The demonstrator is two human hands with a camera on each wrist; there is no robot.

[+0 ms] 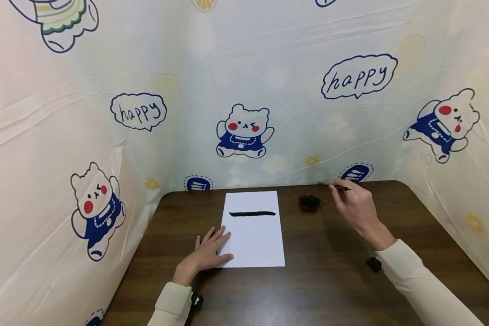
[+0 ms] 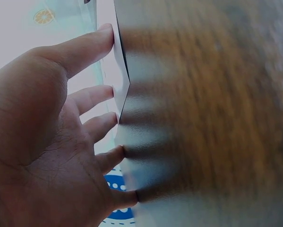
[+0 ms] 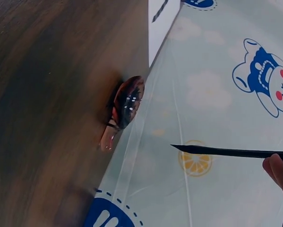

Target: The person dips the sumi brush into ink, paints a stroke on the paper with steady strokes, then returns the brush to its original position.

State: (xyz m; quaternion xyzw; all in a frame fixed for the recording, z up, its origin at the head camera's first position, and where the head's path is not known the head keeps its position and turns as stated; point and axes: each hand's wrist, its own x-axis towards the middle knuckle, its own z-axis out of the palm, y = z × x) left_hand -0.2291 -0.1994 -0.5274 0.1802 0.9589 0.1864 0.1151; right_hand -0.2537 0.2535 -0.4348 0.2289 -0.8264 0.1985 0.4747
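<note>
A white sheet of paper [image 1: 254, 242] lies on the table, with one thick black horizontal stroke [image 1: 252, 213] across its upper part. My left hand [image 1: 208, 251] rests on the sheet's left edge; in the left wrist view its fingers [image 2: 96, 127] are spread, the tips down on paper and wood. Right of the sheet, my right hand [image 1: 356, 203] pinches a slim dark writing brush [image 3: 226, 151]. Its pointed black tip faces left, raised above a small reddish-brown dish [image 1: 309, 203] that has a short handle and glossy black ink inside.
The dark wooden table [image 1: 318, 290] ends at the back against a pale curtain [image 1: 293, 136] printed with bears and "happy" bubbles. The curtain also hangs at both sides. Dark wrist devices show under both sleeves.
</note>
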